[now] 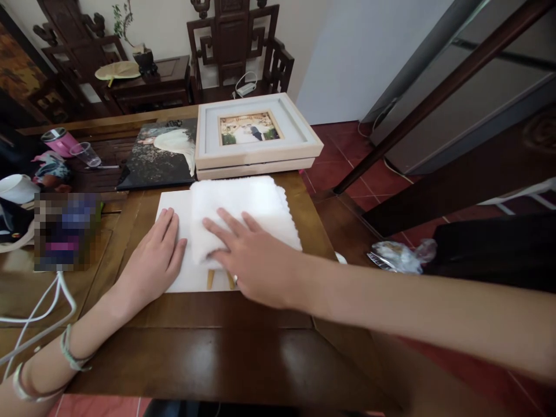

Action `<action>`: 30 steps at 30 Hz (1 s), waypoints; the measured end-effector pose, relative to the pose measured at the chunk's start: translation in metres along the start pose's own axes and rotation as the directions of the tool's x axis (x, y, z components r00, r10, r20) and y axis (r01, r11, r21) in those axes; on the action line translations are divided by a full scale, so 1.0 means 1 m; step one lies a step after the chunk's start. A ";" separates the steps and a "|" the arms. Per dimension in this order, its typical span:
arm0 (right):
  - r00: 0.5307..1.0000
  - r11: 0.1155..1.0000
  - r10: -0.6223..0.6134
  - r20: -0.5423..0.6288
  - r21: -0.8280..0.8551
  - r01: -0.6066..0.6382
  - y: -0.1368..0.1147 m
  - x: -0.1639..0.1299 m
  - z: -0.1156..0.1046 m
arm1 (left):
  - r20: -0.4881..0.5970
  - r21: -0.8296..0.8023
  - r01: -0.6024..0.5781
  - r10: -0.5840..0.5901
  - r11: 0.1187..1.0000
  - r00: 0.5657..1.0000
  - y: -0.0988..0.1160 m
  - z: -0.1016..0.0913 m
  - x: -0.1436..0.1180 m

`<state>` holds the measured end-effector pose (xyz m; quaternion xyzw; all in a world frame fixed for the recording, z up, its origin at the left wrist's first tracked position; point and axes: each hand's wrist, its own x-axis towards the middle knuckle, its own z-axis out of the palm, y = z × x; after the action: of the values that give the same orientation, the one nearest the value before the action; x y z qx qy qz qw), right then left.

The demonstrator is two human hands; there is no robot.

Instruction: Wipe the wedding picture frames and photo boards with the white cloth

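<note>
A fluffy white cloth (243,194) with a scalloped edge lies folded on a flat white panel (186,281) on the wooden table. My right hand (254,255) rests on the cloth with its fingers spread. Flat on the panel's left part, my left hand (158,255) has its fingers stretched out. Two small tan strips (211,279) show on the panel below the cloth; the rest of whatever they belong to is covered.
Behind the cloth stand stacked pale wooden picture frames (256,156) and a dark photo panel (160,153). At the left are a pink mug (61,142), a clear plastic cup (86,154), a white bowl (19,188) and white cables (61,295). The table's right edge (319,217) drops to red floor tiles.
</note>
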<state>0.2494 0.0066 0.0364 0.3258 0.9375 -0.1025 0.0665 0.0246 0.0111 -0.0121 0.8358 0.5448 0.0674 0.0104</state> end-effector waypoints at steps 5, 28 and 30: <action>0.989 0.988 -0.139 0.051 0.082 0.134 -0.040 -0.030 0.005 | 0.017 0.008 -0.024 0.023 1.000 1.000 -0.002 0.001 0.001; 0.990 0.993 -0.105 0.099 0.064 0.099 -0.043 -0.024 0.003 | 0.016 0.025 -0.027 0.027 0.999 1.000 -0.002 0.001 0.001; 0.987 0.989 -0.130 0.099 0.080 0.122 -0.045 -0.027 0.004 | 0.014 0.022 -0.028 0.028 0.999 1.000 -0.002 0.001 0.001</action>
<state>0.2426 -0.0451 0.0441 0.2623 0.9471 -0.1578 0.0964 0.0236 0.0131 -0.0133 0.8439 0.5336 0.0556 0.0041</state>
